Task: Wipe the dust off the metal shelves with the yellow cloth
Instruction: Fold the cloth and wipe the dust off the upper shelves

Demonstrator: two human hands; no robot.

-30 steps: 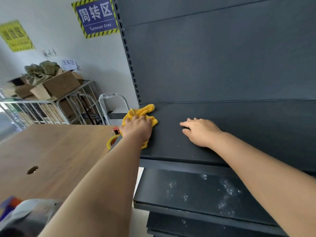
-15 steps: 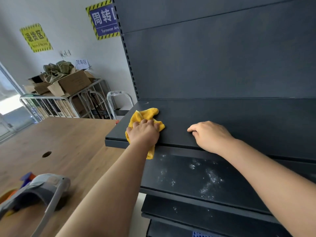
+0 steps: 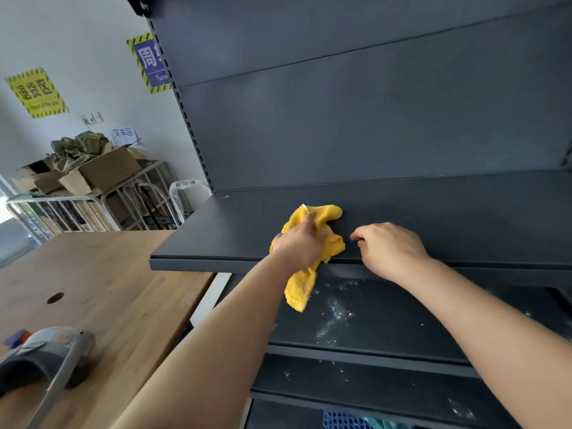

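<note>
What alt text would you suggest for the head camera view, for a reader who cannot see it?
A person's left hand holds a yellow cloth on a dark metal shelf, one end hanging over the front edge; the right hand rests beside it. White dust speckles the shelf below.

the wall [image 3: 77, 32] is pale and plain, with a yellow sign [image 3: 36, 92] and a blue sign [image 3: 150, 61] with striped edges stuck on it, and a small white paper sign [image 3: 123, 136] lower down. under the signs, brown cardboard boxes [image 3: 105, 171] sit on top of a metal cage cart [image 3: 93, 209], and bright daylight [image 3: 7, 239] comes in at the far left. a big wooden table [image 3: 102, 283] with a round hole [image 3: 55, 297] in its top stands nearer, and a grey tool [image 3: 46, 354] lies on it.
</note>
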